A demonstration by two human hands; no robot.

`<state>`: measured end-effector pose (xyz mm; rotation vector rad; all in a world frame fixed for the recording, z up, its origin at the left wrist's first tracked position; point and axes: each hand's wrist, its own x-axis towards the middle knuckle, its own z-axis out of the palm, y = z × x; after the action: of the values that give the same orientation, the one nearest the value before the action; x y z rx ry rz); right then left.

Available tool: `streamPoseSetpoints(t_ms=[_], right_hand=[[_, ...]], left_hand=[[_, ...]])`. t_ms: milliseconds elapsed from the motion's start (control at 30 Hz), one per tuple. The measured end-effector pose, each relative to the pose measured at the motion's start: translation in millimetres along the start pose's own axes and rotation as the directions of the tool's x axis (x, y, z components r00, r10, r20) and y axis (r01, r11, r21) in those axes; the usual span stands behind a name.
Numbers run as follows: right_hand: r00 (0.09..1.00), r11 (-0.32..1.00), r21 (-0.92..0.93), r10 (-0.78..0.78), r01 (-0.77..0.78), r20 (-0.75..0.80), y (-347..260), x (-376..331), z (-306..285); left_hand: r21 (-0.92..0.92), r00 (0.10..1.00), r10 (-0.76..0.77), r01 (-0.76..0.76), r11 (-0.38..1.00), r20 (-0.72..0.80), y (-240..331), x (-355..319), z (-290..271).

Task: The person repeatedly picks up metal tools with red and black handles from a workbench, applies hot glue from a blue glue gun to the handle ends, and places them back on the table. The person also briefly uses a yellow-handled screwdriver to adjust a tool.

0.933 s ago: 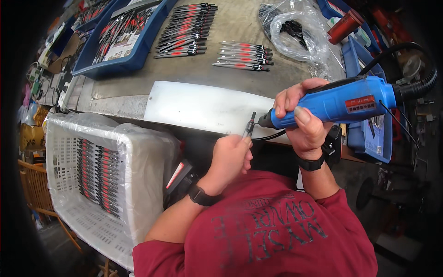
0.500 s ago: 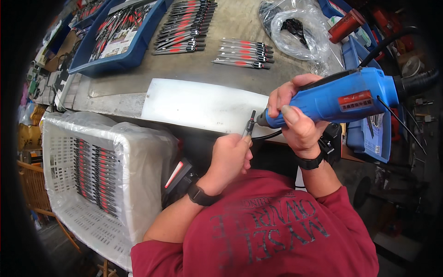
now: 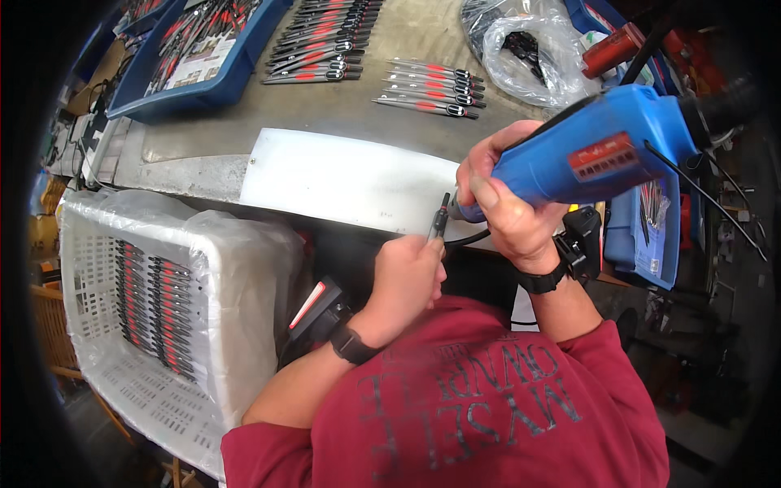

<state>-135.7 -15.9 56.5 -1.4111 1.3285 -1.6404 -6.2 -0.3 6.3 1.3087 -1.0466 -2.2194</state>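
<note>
My left hand (image 3: 409, 275) is closed around a slim grey and black pen-shaped tool (image 3: 440, 218). Its dark end points up out of my fist. In my right hand (image 3: 511, 203) is a blue electric power tool (image 3: 573, 156), with thumb and fingers wrapped round its front part. The power tool's dark nose (image 3: 458, 213) comes very close to the upper part of the pen-shaped tool; whether they touch I cannot tell. Behind both hands, a white board (image 3: 342, 175) lies along the table's near edge.
A row of grey and red pen-shaped tools (image 3: 429, 87) lies on the table (image 3: 244, 122), with a longer stack (image 3: 325, 37) farther left. A blue bin (image 3: 183, 93) holds more. At left stands a white plastic-lined basket (image 3: 211, 285) with tools in columns. A clear bag (image 3: 496, 49) lies at the back.
The power tool's rear has tilted a little and shifted left, with its nose still beside the pen-shaped tool. My left hand keeps its grip. The surroundings have shifted slightly left in view.
</note>
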Motion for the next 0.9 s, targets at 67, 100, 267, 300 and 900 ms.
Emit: streamPoseSetpoints(t_ms=[67, 100, 267, 300, 900], right_hand=[[0.999, 0.999, 0.031, -0.039, 0.039, 0.014, -2, -2, -2], [0.998, 0.997, 0.05, -0.061, 0.06, 0.022, -2, -2, -3], [0.995, 0.969, 0.228, -0.099, 0.094, 0.012, -4, 0, -10], [0.995, 0.969, 0.227, -0.099, 0.093, 0.011, -5, 0, -11], [0.998, 0.9, 0.432, -0.065, 0.058, 0.001, -7, -2, -6]], left_hand=[[-0.006, 1.0, 0.016, -0.016, 1.0, 0.001, 1, -1, 1], [0.0, 1.0, 0.021, -0.021, 1.0, -0.004, 1, -1, 1], [0.048, 0.999, 0.041, -0.04, 0.998, -0.003, -2, 0, -1], [0.054, 0.999, 0.042, -0.042, 0.998, -0.006, -2, 0, -1], [0.08, 0.999, 0.044, -0.043, 0.996, -0.008, -2, 1, 0]])
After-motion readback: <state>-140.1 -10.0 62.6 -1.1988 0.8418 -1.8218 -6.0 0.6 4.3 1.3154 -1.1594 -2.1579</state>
